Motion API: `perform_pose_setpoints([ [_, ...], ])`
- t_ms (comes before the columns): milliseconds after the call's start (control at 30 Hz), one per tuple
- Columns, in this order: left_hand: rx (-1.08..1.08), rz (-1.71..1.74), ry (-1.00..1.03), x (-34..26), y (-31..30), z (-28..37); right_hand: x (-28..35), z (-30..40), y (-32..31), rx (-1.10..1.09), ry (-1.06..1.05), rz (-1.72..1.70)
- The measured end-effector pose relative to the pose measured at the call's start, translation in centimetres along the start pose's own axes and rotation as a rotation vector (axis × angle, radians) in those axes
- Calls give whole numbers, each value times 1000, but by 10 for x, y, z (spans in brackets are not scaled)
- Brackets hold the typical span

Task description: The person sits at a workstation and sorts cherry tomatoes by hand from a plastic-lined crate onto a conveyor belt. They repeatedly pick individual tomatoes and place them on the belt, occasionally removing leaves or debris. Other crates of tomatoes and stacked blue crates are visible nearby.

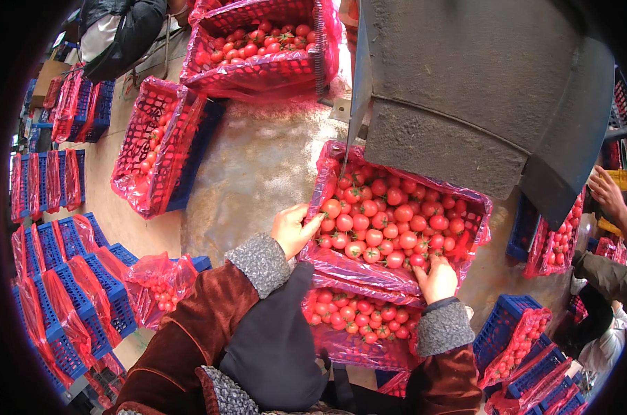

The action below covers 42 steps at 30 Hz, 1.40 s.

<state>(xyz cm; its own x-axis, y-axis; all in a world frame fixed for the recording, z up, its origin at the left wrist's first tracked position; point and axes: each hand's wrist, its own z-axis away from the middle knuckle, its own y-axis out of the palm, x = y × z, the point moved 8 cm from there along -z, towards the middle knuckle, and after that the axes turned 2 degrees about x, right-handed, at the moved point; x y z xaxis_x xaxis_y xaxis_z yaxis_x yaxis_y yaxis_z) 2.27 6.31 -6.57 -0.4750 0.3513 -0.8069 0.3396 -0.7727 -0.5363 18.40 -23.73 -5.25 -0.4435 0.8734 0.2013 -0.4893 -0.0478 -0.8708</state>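
Observation:
A plastic crate lined with pink film [357,264] lies before me, filled with red tomatoes [391,207]. My left hand [295,228] grips the crate's lined left rim, the thumb reaching over the edge beside the tomatoes. At the near right side, my right hand [438,277] has its fingers on the near rim, the thumb and fingertips touching a tomato [416,260]; whether it holds the rim or the tomato is unclear. Just nearer to me sits a second lined crate of tomatoes [363,316], partly hidden by the first crate and my right sleeve.
A dark chute or belt end [448,140] overhangs the crate's far side. Further lined crates stand at the upper left [152,150] and top [256,78]. Stacked blue crates [80,290] fill the left; more [505,327] stand at right, near another person's hand [607,192].

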Motion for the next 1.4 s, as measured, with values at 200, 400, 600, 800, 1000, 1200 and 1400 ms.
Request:
perform_pose_setpoints([
  [200,-1,10,2,4,1,0,7,-3,0,-81,-34,-96],
  [400,-36,40,11,2,-2,1,-28,12,-6,27,113,-738],
  [600,-49,25,109,-7,-4,0,-118,28,-81,12,174,-618],
  [800,-36,46,56,-9,-4,0,-148,-25,-253,-555,-46,-1240],
  [1000,3,55,17,-3,-1,3,-155,-13,-189,-585,198,-1265],
  [1200,21,15,-15,-1,-1,0,-90,24,-43,-60,146,-1011],
  [1400,44,89,-46,-4,0,0,46,10,18,133,-241,-628],
])
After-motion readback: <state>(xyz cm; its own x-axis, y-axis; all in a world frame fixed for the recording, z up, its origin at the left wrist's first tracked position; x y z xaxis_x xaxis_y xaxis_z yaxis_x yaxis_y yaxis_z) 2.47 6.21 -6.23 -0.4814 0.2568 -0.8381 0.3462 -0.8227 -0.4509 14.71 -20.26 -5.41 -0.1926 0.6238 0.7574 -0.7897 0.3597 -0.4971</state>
